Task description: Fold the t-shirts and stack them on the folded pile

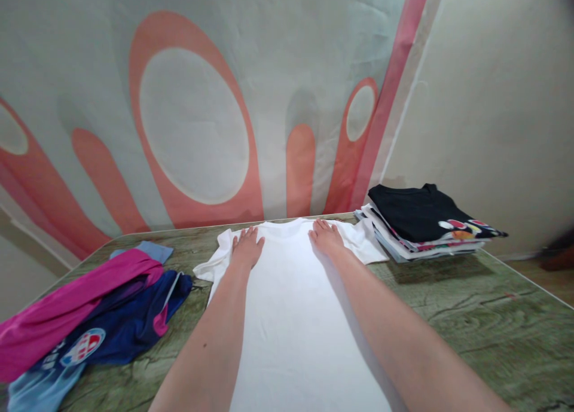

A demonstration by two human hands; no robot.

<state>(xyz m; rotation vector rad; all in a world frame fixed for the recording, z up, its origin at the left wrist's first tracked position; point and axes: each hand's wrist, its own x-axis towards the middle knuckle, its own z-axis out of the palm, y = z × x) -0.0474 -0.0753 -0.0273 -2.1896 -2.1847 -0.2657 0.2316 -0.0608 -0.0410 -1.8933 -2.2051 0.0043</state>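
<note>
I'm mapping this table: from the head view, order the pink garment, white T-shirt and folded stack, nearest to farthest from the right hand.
1. White T-shirt, directly under the right hand.
2. Folded stack, to the hand's right.
3. Pink garment, across on the left.

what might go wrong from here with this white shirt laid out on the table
The sleeve beside the left hand looks rumpled, so creases could get folded in.

The other sleeve, out past the right hand, lies close beside the stack of folded clothes; a sideways tug might nudge that stack.

The white shirt's collar sits near the far edge of the table, so pushing forward could slide it over.
</note>
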